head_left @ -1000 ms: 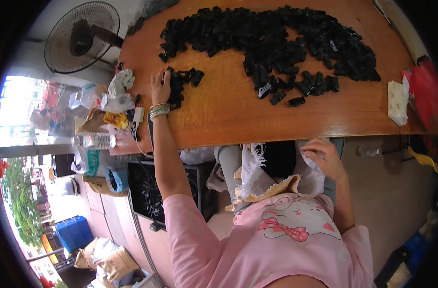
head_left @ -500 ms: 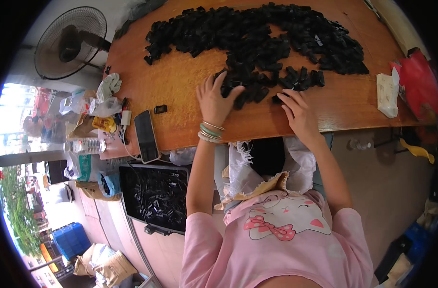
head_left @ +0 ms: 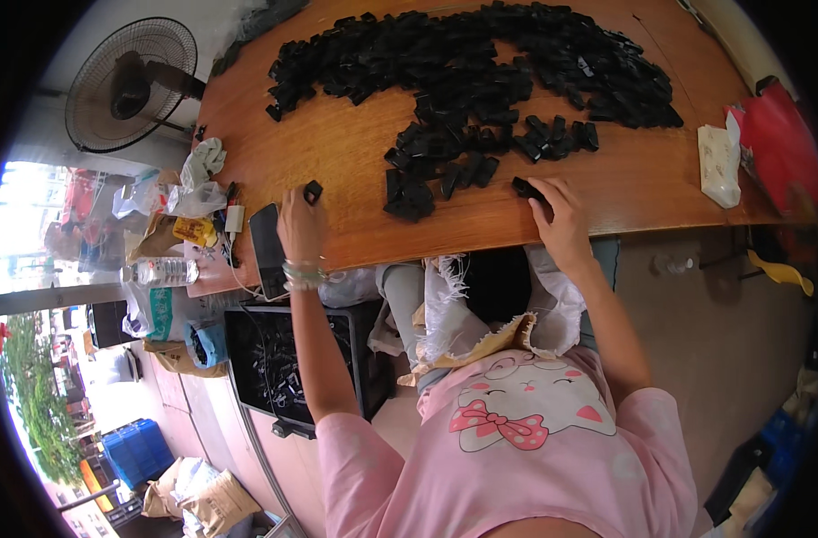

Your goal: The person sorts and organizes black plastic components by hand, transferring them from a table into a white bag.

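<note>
A large spread of small black plastic pieces [head_left: 467,67] covers the far part of the wooden table [head_left: 355,134], with a looser cluster [head_left: 411,197] nearer me. At the table's left, my left hand [head_left: 301,229] has its fingers closed round a single black plastic piece [head_left: 313,191], partly hidden by the fingertips. Close beside that hand lies a phone [head_left: 266,247]. Right of the loose cluster, my right hand [head_left: 561,215] pinches another black plastic piece [head_left: 524,186] between thumb and fingers, just over the tabletop.
Below the table's left edge stands a black crate [head_left: 265,368] holding small dark parts. A fan [head_left: 131,85], a bottle [head_left: 162,272] and plastic bags are on the left. A white packet [head_left: 718,166] and a red bag [head_left: 777,148] lie at right. An open white sack [head_left: 552,314] is at my lap.
My left hand has left the black cluster and moved left to the lone piece beside the phone. Several pieces now sit closer to me. My right hand has barely shifted, still holding its piece.
</note>
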`<state>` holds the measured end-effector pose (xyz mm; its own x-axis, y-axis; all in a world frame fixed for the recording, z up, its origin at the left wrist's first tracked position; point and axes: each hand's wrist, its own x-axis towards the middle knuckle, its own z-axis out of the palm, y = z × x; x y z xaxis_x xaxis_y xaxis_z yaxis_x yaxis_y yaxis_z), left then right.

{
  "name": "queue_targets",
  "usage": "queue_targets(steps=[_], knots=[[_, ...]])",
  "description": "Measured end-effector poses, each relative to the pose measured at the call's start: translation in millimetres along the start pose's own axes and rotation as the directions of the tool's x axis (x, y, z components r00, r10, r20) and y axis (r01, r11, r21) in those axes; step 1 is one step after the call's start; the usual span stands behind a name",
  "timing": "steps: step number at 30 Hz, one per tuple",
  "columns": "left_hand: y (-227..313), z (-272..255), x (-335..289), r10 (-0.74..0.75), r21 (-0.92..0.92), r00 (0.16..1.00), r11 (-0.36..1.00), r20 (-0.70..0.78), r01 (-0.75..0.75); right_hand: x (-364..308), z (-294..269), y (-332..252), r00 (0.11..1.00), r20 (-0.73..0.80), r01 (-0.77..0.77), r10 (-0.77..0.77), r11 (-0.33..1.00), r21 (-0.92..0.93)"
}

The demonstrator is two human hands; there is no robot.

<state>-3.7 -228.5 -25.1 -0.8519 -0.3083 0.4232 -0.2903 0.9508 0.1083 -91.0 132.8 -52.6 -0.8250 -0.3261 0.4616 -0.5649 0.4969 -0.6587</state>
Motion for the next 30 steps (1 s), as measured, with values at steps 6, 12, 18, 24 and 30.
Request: queue_targets(steps=[6,12,18,24,30], knots=[[138.0,-35.7,-50.3,-0.043,-0.778,0.782,-0.142,0.622,0.612,-9.6,-24.2,-38.5,0.951,0.133,-0.307,0.28,0.903,0.302],[192.5,-46.9,-64.3,0.211,-0.744,0.788,-0.257,0.579,0.616,-10.6,-39.0,-60.8,0.997,0.072,-0.019,-0.025,0.836,0.548],[200.7,-50.5,-68.4,0.18,-0.777,0.789,-0.148,0.587,0.612,-11.5,-40.2,-61.7,0.998,0.024,0.034,-0.053,0.862,0.505],[208.2,-50.9,-70.0,0.085,-0.869,0.865,0.023,0.495,0.495,-9.1,-42.2,-61.5,0.967,-0.008,0.25,-0.256,0.935,0.252],[212.1,-53.6,-74.8,0.057,-0.905,0.94,0.296,0.337,0.306,-17.1,-29.6,-62.2,0.992,0.121,-0.041,-0.032,0.831,0.555]])
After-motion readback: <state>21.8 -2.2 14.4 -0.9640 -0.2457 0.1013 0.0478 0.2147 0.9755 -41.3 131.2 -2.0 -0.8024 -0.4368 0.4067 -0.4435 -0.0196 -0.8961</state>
